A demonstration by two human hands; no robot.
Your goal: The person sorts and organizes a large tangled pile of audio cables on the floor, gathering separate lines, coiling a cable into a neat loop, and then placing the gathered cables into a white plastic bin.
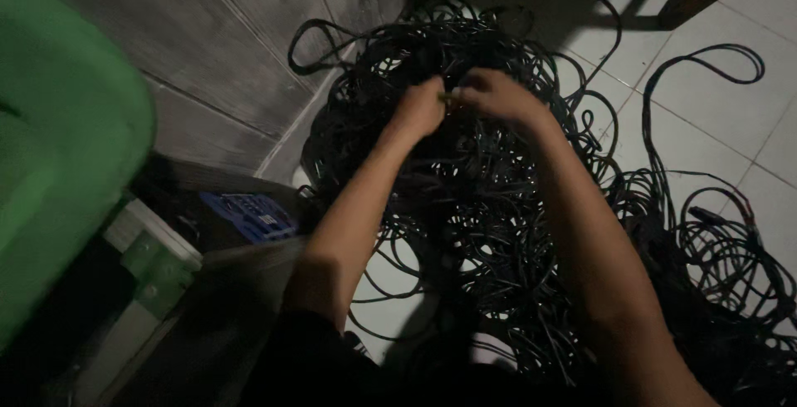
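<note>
Nearest my view, at 6 o'clock, sits the dark sleeve [307, 365] of the left arm, with both bare forearms reaching up toward 12. I see the left hand [419, 108] and the right hand [498, 96] meeting at about 12 o'clock over the tangled pile of black cables [465, 199], which fills the middle of the frame and spills toward 3 and 5 o'clock. Both sets of fingers look curled and pinched around a small cable end [448, 94] between them, though the dim light keeps me from telling exactly what each one grips. To work this well, I judge it best to keep hold of that 1 end and follow its strand out loop by loop, lifting rather than yanking, so knots do not tighten. The floor [722, 116] is pale tile, brighter at 2 o'clock; a grey tiled wall [241, 34] rises at 11, a green plastic bin [58, 141] blurs at 9, and a blue case [249, 214] lies at 8.
</note>
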